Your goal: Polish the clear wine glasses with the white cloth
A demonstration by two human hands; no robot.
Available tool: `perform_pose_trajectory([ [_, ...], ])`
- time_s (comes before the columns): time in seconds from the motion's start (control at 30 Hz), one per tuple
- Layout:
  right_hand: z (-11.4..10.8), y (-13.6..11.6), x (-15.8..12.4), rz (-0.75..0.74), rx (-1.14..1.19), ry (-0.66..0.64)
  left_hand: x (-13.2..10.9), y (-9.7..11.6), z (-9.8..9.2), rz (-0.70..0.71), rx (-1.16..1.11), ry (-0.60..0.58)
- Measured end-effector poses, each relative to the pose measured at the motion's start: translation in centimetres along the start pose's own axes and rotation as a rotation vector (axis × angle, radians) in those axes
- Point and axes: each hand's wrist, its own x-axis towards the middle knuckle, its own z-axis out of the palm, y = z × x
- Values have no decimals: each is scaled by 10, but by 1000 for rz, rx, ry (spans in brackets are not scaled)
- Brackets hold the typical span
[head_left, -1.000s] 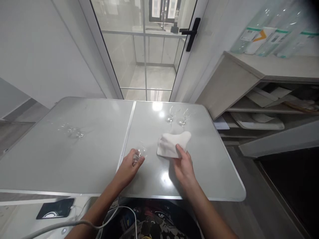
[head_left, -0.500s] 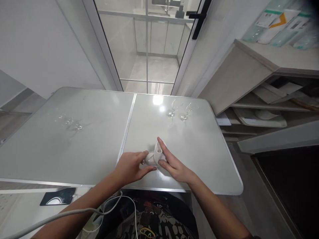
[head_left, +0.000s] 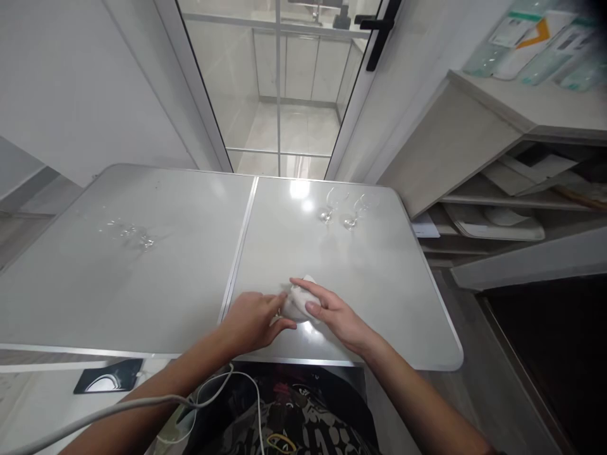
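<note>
My left hand [head_left: 255, 320] is curled at the left end of a small clear glass, thumb below and fingers above. Most of that glass is hidden by my fingers and by a white cloth or tissue [head_left: 298, 306], so its full shape cannot be made out. From the right, my right hand [head_left: 337, 314] is closed over the white cloth, its fingers lying across the top and its thumb pressing the near side. Both hands are low over the near part of the table's right half, almost meeting.
Two clear stemmed glasses, a left one [head_left: 325, 215] and a right one [head_left: 350, 221], stand at the back right of the grey table [head_left: 199, 278]. Several clear glass pieces [head_left: 135, 235] lie on the left half. A phone [head_left: 108, 377] and a cable [head_left: 156, 399] are below the front edge.
The white cloth, which stood up as an open roll, is now folded down around the glass. My right fingers have come down and leftward over it; my left hand has hardly moved.
</note>
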Motion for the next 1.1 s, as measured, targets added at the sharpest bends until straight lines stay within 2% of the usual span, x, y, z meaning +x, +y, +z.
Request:
perform_pose_trajectory([
  [0.03, 4, 2, 1, 58, 81, 46, -1, 0, 5, 74, 149, 65],
  [0.1, 11, 4, 3, 70, 128, 164, -2, 1, 13, 153, 296, 128],
  [0.17, 13, 4, 4, 4, 37, 216, -2, 0, 13, 119, 235, 131],
  [0.23, 10, 1, 3, -76, -89, 140, 1, -4, 6, 11, -28, 5],
  [0.37, -5, -6, 12, -318, -379, -54, 23, -31, -21, -252, -718, -424],
  [0.43, -12, -5, 30, -495, -590, -113, 41, -51, -33, -314, -861, -505],
  [0.47, -15, -3, 42, -566, -670, -127, 51, -59, -37, -311, -862, -498],
  [0.5, -17, 0, 55, -613, -700, -108, 61, -66, -40, -276, -817, -439],
  [0.53, -19, 3, 69, -601, -671, -25, 71, -71, -41, -225, -721, -341],
  [0.6, -23, 11, 95, -462, -470, 217, 87, -76, -37, -110, -414, -90],
  [0.67, -28, 19, 113, -321, -239, 379, 96, -75, -28, -25, -90, 114],
  [0.7, -30, 22, 118, -263, -152, 417, 98, -73, -23, -2, 19, 170],
  [0.77, -33, 27, 118, -228, -94, 412, 99, -71, -16, -2, 50, 180],
  [0.83, -35, 28, 110, -280, -168, 332, 96, -73, -17, -72, -161, 28],
  [0.97, -34, 28, 95, -501, -439, 175, 92, -86, -35, -300, -771, -411],
  [1.03, -31, 28, 94, -647, -575, 82, 92, -92, -42, -352, -909, -510],
  [1.1, -28, 28, 95, -703, -644, 63, 92, -94, -43, -320, -874, -500],
])
